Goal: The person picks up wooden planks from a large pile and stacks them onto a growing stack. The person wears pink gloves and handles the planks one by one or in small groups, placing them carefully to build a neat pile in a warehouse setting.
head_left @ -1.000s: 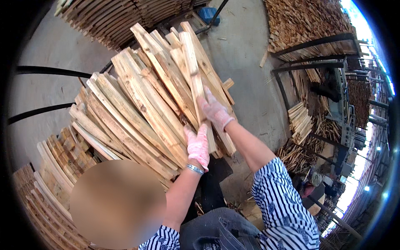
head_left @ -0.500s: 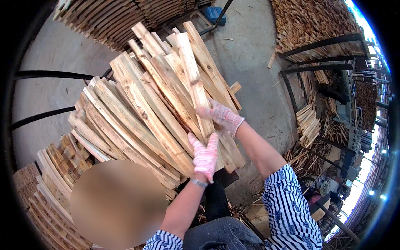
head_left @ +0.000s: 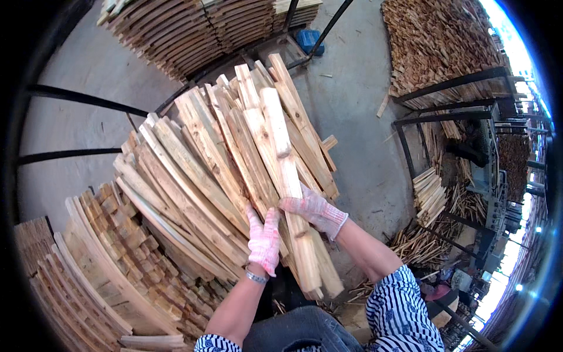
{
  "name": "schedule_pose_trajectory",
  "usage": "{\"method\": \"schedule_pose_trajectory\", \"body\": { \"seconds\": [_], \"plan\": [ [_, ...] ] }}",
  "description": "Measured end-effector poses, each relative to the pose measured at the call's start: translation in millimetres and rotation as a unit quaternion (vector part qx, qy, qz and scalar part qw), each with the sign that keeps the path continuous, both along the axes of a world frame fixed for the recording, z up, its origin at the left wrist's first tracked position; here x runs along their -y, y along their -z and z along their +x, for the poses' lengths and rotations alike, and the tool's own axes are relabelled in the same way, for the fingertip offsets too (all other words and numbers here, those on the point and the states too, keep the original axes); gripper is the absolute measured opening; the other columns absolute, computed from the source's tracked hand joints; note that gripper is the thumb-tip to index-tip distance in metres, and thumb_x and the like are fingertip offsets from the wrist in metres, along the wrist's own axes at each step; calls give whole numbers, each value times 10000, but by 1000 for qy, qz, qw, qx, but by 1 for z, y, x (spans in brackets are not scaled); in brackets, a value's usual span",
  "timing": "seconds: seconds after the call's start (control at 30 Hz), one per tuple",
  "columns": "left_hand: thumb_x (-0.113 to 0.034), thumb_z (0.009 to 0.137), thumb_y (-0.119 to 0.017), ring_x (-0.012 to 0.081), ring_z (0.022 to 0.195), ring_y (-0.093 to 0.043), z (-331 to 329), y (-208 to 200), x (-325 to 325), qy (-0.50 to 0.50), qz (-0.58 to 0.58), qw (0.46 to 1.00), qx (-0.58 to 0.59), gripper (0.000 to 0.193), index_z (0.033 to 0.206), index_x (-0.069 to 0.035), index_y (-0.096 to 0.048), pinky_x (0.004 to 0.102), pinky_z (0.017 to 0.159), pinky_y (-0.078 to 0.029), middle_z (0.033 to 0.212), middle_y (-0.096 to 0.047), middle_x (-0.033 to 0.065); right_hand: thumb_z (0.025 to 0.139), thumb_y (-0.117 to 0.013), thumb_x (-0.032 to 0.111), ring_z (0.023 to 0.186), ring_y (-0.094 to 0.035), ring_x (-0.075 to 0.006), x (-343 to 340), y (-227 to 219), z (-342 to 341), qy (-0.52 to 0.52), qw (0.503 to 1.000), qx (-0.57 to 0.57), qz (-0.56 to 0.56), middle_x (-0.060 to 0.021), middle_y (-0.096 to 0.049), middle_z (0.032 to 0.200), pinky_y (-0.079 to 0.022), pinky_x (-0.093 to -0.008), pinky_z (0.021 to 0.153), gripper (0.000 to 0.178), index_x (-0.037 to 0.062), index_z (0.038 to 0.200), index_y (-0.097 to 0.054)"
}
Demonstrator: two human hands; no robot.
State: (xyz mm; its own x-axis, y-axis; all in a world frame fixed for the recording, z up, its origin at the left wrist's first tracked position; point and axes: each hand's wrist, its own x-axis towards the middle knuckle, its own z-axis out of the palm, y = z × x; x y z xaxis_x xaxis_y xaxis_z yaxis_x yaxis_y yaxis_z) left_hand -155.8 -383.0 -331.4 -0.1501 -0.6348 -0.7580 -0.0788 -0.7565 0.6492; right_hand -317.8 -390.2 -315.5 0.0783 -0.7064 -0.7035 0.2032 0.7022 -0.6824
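Note:
A heap of pale wooden strips (head_left: 205,170) lies in front of me, most pointing away from my body. My right hand (head_left: 319,212), in a pinkish-white knit glove, is closed around the side of a finger-jointed wooden strip (head_left: 291,182) at the heap's right side. The strip's near end reaches down toward my lap. On the near ends of the neighbouring strips rests my left hand (head_left: 264,242), gloved in pink, with thumb and fingers apart. Its fingertips touch the wood and nothing is gripped in it.
Stacked strips (head_left: 176,35) stand at the far side, near a blue box (head_left: 309,42). Dark metal bars (head_left: 88,98) run at the left, above another wood stack (head_left: 129,246). At right are a large wood pile (head_left: 443,47), a rack frame (head_left: 448,117) and loose strips (head_left: 429,196).
The jointed strip and my right hand have come nearer to my body. My left hand has shifted left and down, away from that strip. The whole view has tilted slightly.

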Motion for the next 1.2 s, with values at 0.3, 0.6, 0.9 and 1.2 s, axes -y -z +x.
{"method": "schedule_pose_trajectory", "body": {
  "seconds": [0.3,0.6,0.9,1.2],
  "plan": [
    [-216,922,-655,225,992,-642,29,-95,-102,-151,282,917,-238,403,1278,-59,-551,383,859,-548,1145,-641,81,828,-741,377,1281,-419,-183,-89,-103,6,-133,990,23,39,-124,-458,1406,-343,-327,1091,910,18,1503,-247],
    [-374,887,-690,246,1015,-636,5,-253,-158,-23,62,980,-190,556,1326,-72,-530,367,874,-528,1172,-639,161,898,-682,351,1200,-517,-159,-41,-299,-14,-262,947,70,171,-81,-505,1377,-454,-323,1000,746,66,1487,-323],
    [-361,933,-614,287,1165,-565,85,-263,-52,-310,329,808,-378,513,1361,-128,-455,499,984,-477,1294,-570,107,906,-556,553,975,-673,-203,48,-290,74,-413,866,-9,282,-127,-642,1206,-548,-353,857,646,50,1311,-536],
    [-391,902,-663,282,1094,-625,87,-149,-81,-387,286,730,-484,518,1285,-63,-542,472,983,-492,1216,-641,121,889,-605,546,854,-678,-177,36,-186,117,-382,895,-3,230,-129,-674,1052,-565,-326,776,593,44,1203,-584]
  ]
}}
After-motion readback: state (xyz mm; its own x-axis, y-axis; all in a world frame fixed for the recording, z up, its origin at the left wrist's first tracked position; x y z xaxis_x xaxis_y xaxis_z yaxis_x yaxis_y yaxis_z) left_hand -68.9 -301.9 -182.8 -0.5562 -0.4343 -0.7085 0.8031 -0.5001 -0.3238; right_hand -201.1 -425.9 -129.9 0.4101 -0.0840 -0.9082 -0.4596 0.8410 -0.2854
